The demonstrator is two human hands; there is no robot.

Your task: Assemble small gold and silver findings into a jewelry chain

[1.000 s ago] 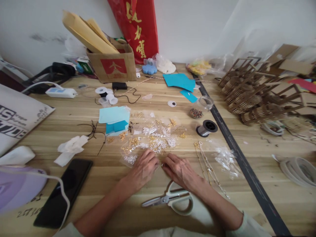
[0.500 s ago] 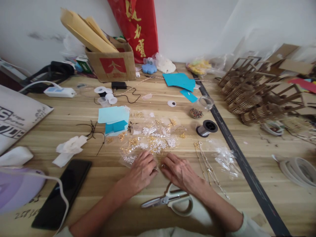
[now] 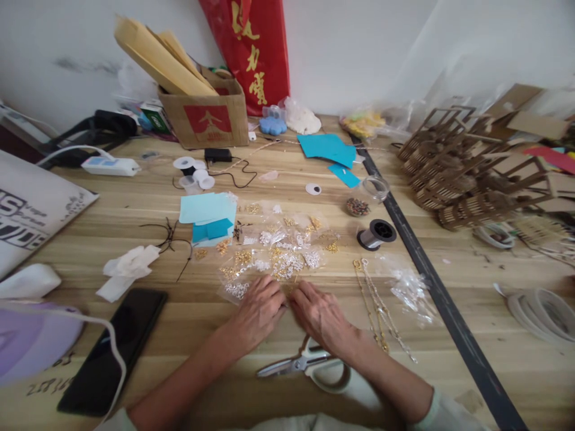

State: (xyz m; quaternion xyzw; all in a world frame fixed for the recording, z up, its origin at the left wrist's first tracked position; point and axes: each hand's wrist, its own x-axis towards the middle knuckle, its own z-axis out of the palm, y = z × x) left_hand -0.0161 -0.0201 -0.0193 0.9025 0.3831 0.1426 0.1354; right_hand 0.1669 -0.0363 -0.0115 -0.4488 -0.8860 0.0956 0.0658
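Observation:
My left hand [image 3: 262, 306] is closed, its fingertips curled together just below the small bags. Close beside it, my right hand [image 3: 318, 311] is closed too, its fingertips bent toward the left ones. Whatever lies between the fingers is too small to make out. Beyond the hands are clear bags of silver beads [image 3: 287, 263] and gold beads [image 3: 243, 257]. Under my right wrist lies a pair of scissors [image 3: 296, 364] with pale handles, blades pointing left. Gold and silver chains [image 3: 380, 305] lie to the right of my right hand.
A spool of grey wire [image 3: 376, 234] and a jar of dark beads [image 3: 358, 206] stand at the right. Blue cards [image 3: 208, 209] lie left of the bags. A black phone [image 3: 112, 350] rests at the lower left. Brown wooden baskets [image 3: 471, 173] crowd the far right.
My right hand has shifted slightly left, closer to my left hand. A small ring-like piece seen earlier at its fingertips no longer shows.

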